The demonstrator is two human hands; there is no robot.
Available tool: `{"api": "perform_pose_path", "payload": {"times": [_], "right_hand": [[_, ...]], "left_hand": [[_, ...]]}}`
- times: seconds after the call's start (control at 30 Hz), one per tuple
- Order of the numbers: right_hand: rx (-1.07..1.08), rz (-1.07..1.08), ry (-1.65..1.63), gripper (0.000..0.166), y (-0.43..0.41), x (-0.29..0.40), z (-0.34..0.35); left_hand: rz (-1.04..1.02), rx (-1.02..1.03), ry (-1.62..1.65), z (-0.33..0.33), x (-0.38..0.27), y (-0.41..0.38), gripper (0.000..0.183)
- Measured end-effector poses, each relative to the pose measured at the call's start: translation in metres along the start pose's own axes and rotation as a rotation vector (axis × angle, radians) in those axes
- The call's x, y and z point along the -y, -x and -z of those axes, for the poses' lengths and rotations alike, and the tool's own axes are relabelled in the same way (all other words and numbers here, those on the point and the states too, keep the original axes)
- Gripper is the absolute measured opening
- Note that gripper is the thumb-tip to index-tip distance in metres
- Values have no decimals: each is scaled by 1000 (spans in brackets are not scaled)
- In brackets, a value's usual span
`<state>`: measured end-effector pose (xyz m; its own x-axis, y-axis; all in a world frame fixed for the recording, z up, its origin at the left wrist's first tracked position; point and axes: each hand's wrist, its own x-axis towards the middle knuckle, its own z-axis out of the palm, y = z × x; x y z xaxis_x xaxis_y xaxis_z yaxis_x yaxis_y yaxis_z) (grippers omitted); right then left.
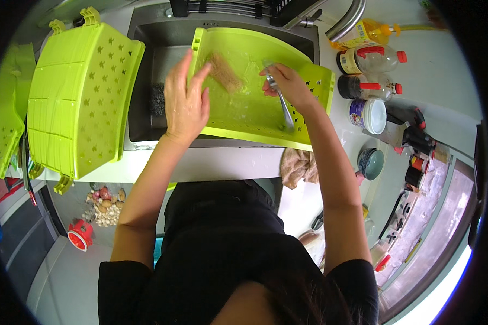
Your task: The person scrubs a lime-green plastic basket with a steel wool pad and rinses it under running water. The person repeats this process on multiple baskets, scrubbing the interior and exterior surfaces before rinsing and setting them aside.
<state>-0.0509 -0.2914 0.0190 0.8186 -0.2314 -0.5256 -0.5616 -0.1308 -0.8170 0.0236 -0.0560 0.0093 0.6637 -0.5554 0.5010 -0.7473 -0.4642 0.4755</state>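
A green plastic basket (244, 109) with perforated ends rests tilted across the sink. In it lies a brown mesh scrubbing cloth (225, 74) amid suds and water. My right hand (286, 83) is closed around a metal utensil (284, 106), perhaps a spoon, blurred at its lower end, above the basket's right part. My left hand (187, 97), wet and with fingers apart, is over the basket's left edge and holds nothing.
A second green basket (73, 97) stands left of the steel sink (154, 53), where a dark scouring pad (157, 99) lies. The faucet (347, 18), bottles (376, 59), a white tub (374, 115) and bowls (370, 163) are to the right. A brown rag (299, 166) hangs at the counter edge.
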Motion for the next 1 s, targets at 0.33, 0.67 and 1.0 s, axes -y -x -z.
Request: {"api": "perform_pose_path", "payload": {"times": [0.33,0.67,1.0], "right_hand": [[-257,566,-977,29,75,30,-49],[-399,279,-28,39,106,21,-24],[-481,421,870,18,106,-32,5]], "left_hand": [[69,340,680,-5,-53,9,34],[480,-100,734,33,6,11,14],[723,434,-63,5,121,108,27]]}}
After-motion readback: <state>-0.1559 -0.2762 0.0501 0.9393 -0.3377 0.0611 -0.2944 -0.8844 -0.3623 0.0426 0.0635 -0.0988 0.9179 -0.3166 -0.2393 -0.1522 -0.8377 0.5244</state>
